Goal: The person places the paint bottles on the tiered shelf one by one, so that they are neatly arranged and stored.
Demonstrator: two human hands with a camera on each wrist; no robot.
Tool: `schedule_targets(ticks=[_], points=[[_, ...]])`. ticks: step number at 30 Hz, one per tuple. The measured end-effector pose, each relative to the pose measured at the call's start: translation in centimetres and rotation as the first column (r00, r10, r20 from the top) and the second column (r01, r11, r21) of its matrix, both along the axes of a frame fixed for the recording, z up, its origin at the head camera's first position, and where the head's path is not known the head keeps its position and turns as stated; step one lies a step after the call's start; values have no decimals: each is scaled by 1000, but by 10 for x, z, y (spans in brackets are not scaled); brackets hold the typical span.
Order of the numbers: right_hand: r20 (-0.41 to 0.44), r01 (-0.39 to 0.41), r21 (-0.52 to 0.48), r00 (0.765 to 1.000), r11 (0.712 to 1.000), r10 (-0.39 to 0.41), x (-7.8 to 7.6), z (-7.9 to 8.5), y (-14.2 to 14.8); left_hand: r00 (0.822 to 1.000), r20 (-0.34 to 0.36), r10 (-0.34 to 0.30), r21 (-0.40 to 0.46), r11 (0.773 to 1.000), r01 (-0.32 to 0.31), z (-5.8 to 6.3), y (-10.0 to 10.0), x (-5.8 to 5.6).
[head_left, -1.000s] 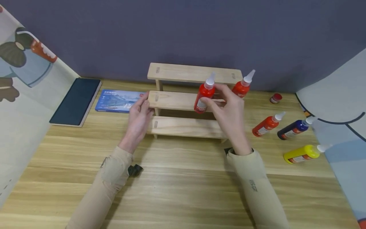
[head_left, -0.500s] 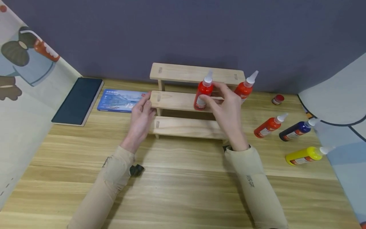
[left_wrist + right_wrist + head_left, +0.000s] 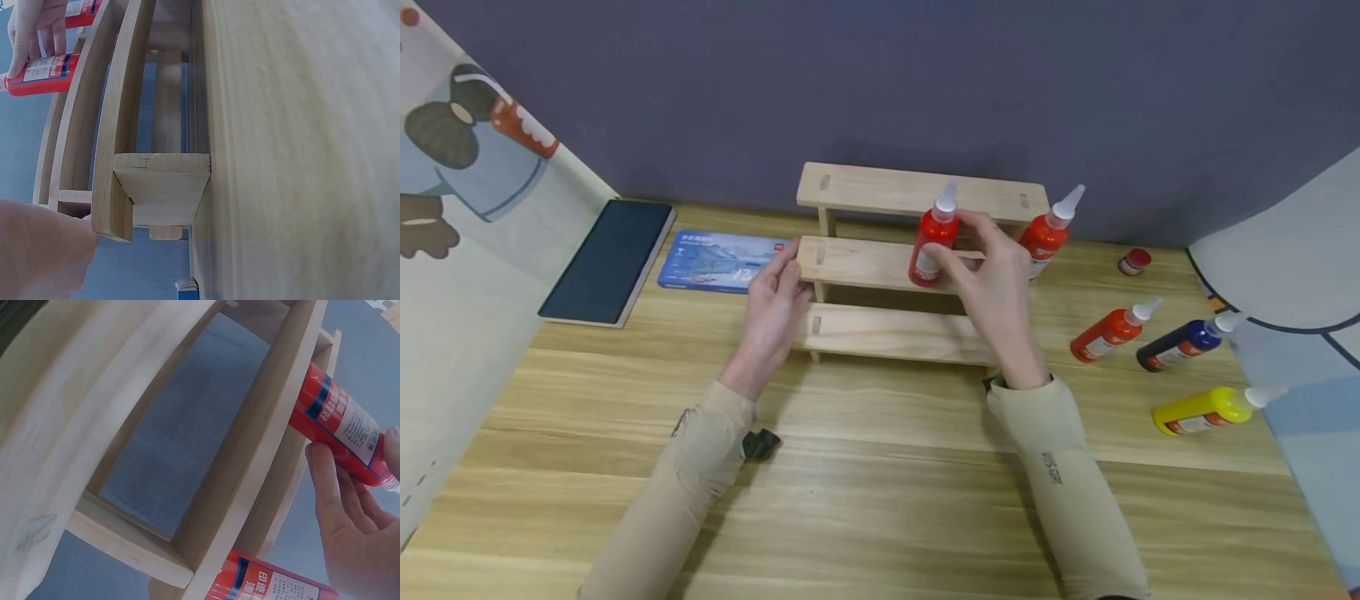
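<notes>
Presently, the right hand (image 3: 1000, 287) has its grip round a red bottle (image 3: 936, 236), on or just above the middle tier (image 3: 853, 260) of the wooden rack (image 3: 891, 331). The left hand (image 3: 775, 300) holds that tier's left end. Loading appears partial: second red bottle (image 3: 1045, 239) at the rack's right; third red bottle (image 3: 1105, 335), blue bottle (image 3: 1182, 345) and yellow bottle (image 3: 1204, 410) outstanding on the surface (image 3: 880, 500). Bottles smooth, cylindrical, cone-tipped; boards pale, flat.

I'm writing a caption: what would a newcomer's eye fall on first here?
Probably the red bottle in the right hand, at the middle tier of the wooden rack. Then perhaps the left hand, gripping that tier's left end, and the bright yellow bottle on the table at the right.
</notes>
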State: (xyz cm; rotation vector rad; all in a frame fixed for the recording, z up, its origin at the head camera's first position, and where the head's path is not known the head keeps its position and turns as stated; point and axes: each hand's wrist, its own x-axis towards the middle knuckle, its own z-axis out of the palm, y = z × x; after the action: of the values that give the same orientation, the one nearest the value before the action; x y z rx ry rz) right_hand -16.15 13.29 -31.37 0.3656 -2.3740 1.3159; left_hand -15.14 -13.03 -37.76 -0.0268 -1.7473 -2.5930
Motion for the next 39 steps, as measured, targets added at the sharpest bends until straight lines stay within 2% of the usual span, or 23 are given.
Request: schedule_targets(ticks=[16, 24, 32, 39], points=[[16, -3, 16, 1000, 1000, 3, -2, -1, 1, 1000, 28, 8, -5, 1000, -8, 0, 2, -2], [33, -5, -23, 999, 1000, 6, 0, -1, 4, 999, 32, 8, -9, 1000, -8, 0, 2, -3], [-1, -38, -66, 999, 997, 38, 5, 3, 10, 1000, 30, 7, -23, 1000, -7, 1, 1, -1], [-36, -41, -89, 999, 995, 38, 15, 9, 15, 999, 34, 2, -29, 1000, -1, 1, 0, 0]])
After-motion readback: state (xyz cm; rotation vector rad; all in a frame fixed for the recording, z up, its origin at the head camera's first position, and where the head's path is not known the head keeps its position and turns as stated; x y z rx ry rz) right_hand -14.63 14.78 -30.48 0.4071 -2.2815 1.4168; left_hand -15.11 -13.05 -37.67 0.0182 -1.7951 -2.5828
